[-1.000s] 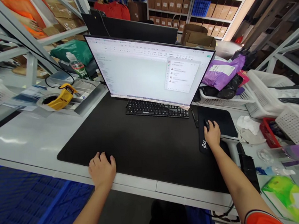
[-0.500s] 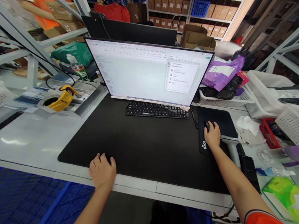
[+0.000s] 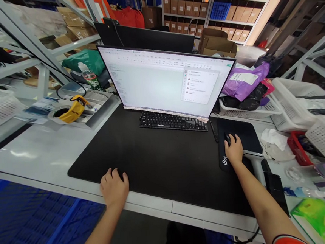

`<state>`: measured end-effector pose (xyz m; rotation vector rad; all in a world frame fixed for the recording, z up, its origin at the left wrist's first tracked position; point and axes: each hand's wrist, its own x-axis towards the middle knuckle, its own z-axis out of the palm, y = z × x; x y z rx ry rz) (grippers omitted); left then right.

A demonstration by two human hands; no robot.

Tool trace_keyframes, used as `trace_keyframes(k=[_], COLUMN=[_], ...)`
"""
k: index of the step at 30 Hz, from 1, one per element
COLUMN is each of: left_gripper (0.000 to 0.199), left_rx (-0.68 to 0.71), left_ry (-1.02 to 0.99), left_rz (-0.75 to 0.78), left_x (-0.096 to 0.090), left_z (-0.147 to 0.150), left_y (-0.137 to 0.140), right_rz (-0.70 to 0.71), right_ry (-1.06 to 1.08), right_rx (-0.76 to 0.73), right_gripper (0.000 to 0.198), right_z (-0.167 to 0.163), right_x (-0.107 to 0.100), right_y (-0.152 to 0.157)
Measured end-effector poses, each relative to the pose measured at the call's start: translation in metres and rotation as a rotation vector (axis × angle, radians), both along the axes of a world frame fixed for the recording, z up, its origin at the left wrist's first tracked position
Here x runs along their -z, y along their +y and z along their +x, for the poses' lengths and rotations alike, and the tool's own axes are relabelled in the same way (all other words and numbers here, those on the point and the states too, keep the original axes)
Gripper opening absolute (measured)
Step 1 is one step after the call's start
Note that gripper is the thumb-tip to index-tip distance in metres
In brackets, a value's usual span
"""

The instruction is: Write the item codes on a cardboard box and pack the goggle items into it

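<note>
the right hand (image 3: 233, 150) lies cupped over a dark mouse (image 3: 227, 138) on the small mouse pad (image 3: 245, 137), just right of the keyboard (image 3: 172, 121); its grip is closed lightly around the mouse. the left hand (image 3: 114, 186) rests flat, fingers loose and holding nothing, on the big black mat (image 3: 160, 164) near the worktop (image 3: 37, 155) edge, in front of the keyboard. i'd judge small wrist moves, eyes on the monitor (image 3: 161, 80) behind the keyboard, serve best.
</note>
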<state>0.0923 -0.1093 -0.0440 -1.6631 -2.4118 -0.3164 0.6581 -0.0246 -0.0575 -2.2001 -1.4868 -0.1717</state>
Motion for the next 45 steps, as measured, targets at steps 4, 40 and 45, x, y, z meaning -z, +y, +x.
trace_keyframes(k=[4,40,45], left_gripper=[0.056,0.059,0.059], left_rx=[0.008,0.01,0.006], left_ry=[0.004,-0.006,-0.003], left_rz=[0.0,0.004,-0.008], left_x=[0.0005,-0.0028,-0.0029], left_z=[-0.0008,0.0013,0.0012], left_y=[-0.0002,-0.0011,-0.0008], right_rz=[0.011,-0.001,0.004], right_ry=[0.004,-0.02,-0.016], right_rx=[-0.001,-0.021,-0.008], right_gripper=[0.06,0.061,0.059], right_z=[0.001,0.0006,-0.0023], right_x=[0.0016,0.001,-0.0014], right_y=[0.0002,0.0003,-0.001])
